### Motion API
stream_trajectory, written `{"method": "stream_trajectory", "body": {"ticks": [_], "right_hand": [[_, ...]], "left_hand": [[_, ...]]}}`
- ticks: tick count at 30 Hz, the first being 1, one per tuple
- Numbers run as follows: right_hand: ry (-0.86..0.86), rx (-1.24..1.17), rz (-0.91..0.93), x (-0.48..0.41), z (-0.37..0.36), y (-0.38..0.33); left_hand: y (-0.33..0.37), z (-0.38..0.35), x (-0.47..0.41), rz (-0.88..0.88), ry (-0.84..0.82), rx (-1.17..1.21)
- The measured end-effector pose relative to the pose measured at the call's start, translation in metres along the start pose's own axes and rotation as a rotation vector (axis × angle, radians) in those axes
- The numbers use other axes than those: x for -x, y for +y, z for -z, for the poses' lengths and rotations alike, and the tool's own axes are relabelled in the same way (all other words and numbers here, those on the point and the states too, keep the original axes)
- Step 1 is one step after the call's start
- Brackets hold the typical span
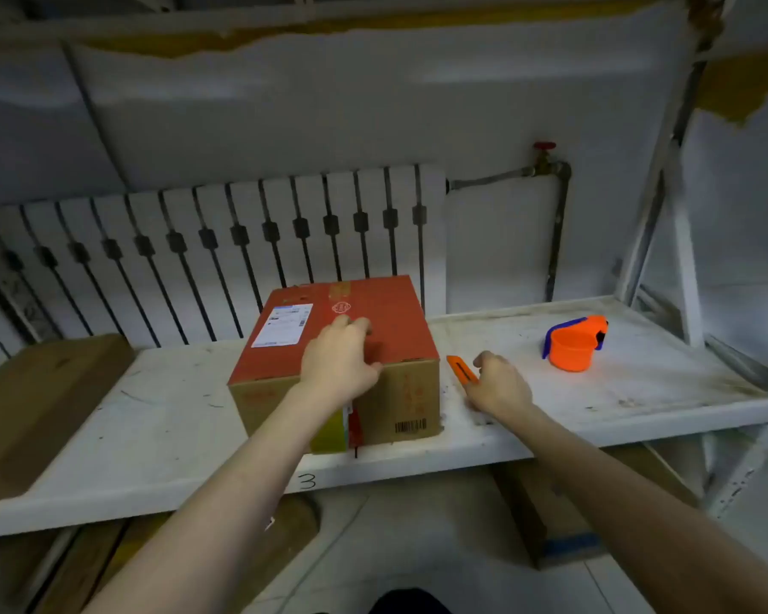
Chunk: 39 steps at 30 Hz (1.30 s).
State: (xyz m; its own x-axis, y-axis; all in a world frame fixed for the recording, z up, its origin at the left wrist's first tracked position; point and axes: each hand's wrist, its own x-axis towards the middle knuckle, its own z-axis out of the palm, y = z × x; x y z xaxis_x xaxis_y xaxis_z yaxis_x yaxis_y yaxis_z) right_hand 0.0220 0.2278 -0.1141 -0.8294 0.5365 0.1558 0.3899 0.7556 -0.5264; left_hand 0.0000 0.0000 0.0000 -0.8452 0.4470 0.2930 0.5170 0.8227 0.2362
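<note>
Left hand [340, 363] lies loosely flat on the red-topped box [391, 314]; right hand [499, 383], at its 3 o'clock, pinches the orange cutter [461, 370].

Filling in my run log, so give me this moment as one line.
left hand: rests on box top | right hand: holds orange cutter beside box | tape dispenser: untouched on shelf
</note>
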Motion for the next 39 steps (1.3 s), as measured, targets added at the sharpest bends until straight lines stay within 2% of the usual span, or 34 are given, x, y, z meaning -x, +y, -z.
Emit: {"method": "stream_trajectory", "body": {"ticks": [3, 8, 10, 14, 17, 21, 24, 28, 32, 39], "right_hand": [[-0.114, 0.098, -0.057, -0.014, -0.010, 0.011], [-0.205, 0.154, -0.086, -0.038, -0.032, 0.020], [-0.251, 0.189, -0.083, -0.043, -0.038, 0.022], [-0.315, 0.197, -0.089, -0.045, -0.039, 0.019], [-0.308, 0.034, -0.140, -0.043, -0.033, 0.016], [-0.278, -0.448, -0.279, -0.037, -0.012, 0.017], [-0.270, -0.812, -0.282, -0.022, 0.014, 0.009], [-0.295, -1.110, -0.279, -0.001, 0.048, -0.016], [-0.331, -1.196, -0.194, 0.022, 0.067, -0.034], [-0.258, -1.060, -0.075, 0.040, 0.075, -0.045]], "left_hand": [[0.006, -0.012, -0.024, -0.069, -0.119, -0.117], [0.014, -0.027, -0.049, -0.211, -0.324, -0.264], [0.014, -0.032, -0.050, -0.273, -0.313, -0.362], [0.018, -0.042, -0.049, -0.283, -0.245, -0.420], [0.021, -0.046, -0.050, -0.288, -0.210, -0.409], [0.023, -0.050, -0.049, -0.284, -0.160, -0.401], [0.023, -0.049, -0.049, -0.286, -0.159, -0.384], [0.026, -0.047, -0.045, -0.259, -0.144, -0.353], [0.028, -0.045, -0.041, -0.236, -0.143, -0.336], [0.025, -0.033, -0.035, -0.178, -0.307, -0.214]]}}
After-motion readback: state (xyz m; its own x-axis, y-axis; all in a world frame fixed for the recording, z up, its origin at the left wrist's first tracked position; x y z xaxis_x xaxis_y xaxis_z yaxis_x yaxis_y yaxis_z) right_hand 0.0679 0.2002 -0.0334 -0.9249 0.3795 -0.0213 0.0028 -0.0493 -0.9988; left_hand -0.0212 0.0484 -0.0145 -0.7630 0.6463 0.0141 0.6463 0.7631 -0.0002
